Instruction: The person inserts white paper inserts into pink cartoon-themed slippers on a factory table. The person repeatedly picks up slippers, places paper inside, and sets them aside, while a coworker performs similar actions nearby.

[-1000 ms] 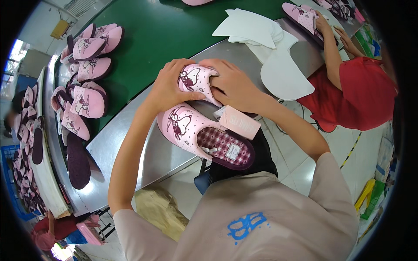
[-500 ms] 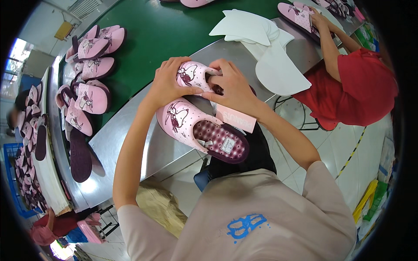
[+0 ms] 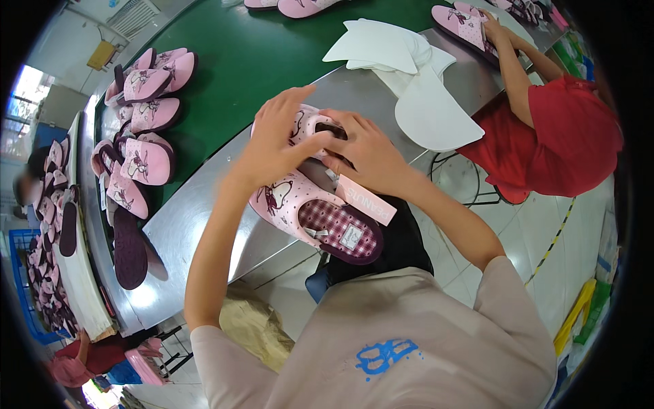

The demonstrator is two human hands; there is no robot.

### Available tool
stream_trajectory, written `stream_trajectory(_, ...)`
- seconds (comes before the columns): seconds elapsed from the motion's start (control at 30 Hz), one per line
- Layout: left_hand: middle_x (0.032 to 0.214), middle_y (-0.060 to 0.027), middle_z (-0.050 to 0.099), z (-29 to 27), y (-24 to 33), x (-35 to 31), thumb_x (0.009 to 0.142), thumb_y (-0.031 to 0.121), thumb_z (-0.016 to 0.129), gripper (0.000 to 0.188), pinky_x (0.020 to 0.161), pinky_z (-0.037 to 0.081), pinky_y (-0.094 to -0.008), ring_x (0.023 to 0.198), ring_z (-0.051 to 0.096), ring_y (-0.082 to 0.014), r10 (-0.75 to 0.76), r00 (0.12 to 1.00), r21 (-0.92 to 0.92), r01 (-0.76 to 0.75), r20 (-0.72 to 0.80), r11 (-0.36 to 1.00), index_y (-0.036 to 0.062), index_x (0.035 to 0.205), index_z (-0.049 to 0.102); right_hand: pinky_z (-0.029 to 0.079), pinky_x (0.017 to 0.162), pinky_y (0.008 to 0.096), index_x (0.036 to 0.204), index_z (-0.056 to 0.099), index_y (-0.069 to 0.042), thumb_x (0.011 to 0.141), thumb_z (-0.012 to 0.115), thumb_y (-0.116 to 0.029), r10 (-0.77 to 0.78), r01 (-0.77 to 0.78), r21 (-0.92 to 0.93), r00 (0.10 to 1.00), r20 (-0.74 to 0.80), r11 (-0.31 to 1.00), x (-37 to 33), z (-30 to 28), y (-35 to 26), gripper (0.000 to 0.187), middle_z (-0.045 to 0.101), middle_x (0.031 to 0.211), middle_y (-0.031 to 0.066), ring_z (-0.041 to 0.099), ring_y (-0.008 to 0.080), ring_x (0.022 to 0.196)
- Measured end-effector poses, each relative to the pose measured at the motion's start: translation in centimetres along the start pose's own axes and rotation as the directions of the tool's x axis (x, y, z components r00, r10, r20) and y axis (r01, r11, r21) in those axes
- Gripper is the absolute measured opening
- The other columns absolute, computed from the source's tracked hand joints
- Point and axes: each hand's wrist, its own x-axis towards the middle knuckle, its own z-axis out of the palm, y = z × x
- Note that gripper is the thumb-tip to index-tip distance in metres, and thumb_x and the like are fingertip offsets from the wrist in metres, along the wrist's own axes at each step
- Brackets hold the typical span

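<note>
Two pink slippers with a dark cartoon print lie side by side at the steel table's front edge. The near slipper [image 3: 281,196] shows its plaid insole and dark sole rim. My right hand [image 3: 371,151] grips the far slipper [image 3: 308,123] around its opening, covering much of its heel end. Over that slipper's toe is my left hand [image 3: 279,143], fingers stretched out and thumb reaching toward the right hand. A pink card tag [image 3: 368,201] hangs by the right wrist, over the near slipper's heel side.
Several finished-looking slippers [image 3: 146,160] stand at left on the green table surface [image 3: 225,61]. White shaped sheets [image 3: 436,102] are piled at the right. Beyond them a person in red [image 3: 569,136] handles another slipper [image 3: 463,27]. A blue crate [image 3: 24,273] is far left.
My left hand has loosened from the far slipper's toe, its fingers lifting and straightening. My right fingers have come out of the opening onto its rim. The near slipper shifted slightly toward me.
</note>
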Motion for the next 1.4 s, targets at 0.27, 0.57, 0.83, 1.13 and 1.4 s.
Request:
stream_trajectory(0.27,0.149,-0.0210,0.053,3.4,2.2,-0.2,0.077,0.023,0.074,0.080,0.121,0.022,-0.0720,0.150,0.038,-0.0443,-0.129,0.984,0.325,0.163,-0.123,0.932,0.0044,0.151,0.048,0.057,0.072,0.0463,0.100,0.065,-0.008,0.088,0.073,-0.016,0.268,-0.283,0.199,0.958,0.102,0.938,3.0,-1.4,2.3,0.017,0.073,0.115,0.0108,0.073,0.0336,0.089)
stream_trajectory(0.57,0.162,-0.0240,0.039,2.9,1.6,-1.5,0.076,0.020,0.075,0.086,0.118,0.026,-0.0725,0.157,0.026,-0.0450,-0.301,0.935,0.245,0.341,-0.187,0.908,0.0022,0.154,0.045,0.054,0.068,0.0488,0.099,0.068,-0.012,0.086,0.074,-0.021,0.209,-0.206,-0.033,0.958,0.196,0.978,5.4,3.1,5.4,0.017,0.073,0.082,0.0113,0.072,0.0358,0.082)
stream_trajectory(0.83,0.163,-0.0292,0.033,3.3,0.7,-1.2,0.077,0.012,0.077,0.085,0.117,0.033,-0.0708,0.158,0.023,-0.0497,-0.315,0.927,0.209,0.355,-0.203,0.911,0.0015,0.155,0.044,0.052,0.059,0.0515,0.086,0.066,-0.007,0.081,0.077,-0.023,0.157,-0.127,-0.133,0.957,0.243,0.983,6.5,2.8,4.6,0.020,0.068,0.068,0.0138,0.069,0.0385,0.066)
stream_trajectory(1.13,0.157,-0.0428,0.029,2.5,3.1,-0.6,0.071,0.006,0.082,0.086,0.120,0.040,-0.0549,0.153,0.024,-0.0583,-0.328,0.910,0.108,0.364,-0.253,0.925,-0.0079,0.147,0.044,0.052,0.055,0.0432,0.081,0.067,-0.007,0.073,0.078,-0.018,0.204,-0.153,-0.309,0.969,0.139,0.939,7.2,1.1,1.8,0.017,0.068,0.066,0.0114,0.072,0.0325,0.062)
stream_trajectory(1.4,0.160,-0.0417,0.025,3.0,1.8,-1.3,0.074,-0.007,0.072,0.079,0.121,0.040,-0.0542,0.153,0.024,-0.0580,-0.298,0.925,0.006,0.308,-0.235,0.951,-0.0060,0.148,0.044,0.057,0.065,0.0473,0.104,0.064,-0.005,0.078,0.076,-0.019,0.246,-0.206,-0.215,0.952,0.183,0.955,6.9,0.7,1.6,0.033,0.075,0.096,0.0139,0.075,0.0342,0.080)
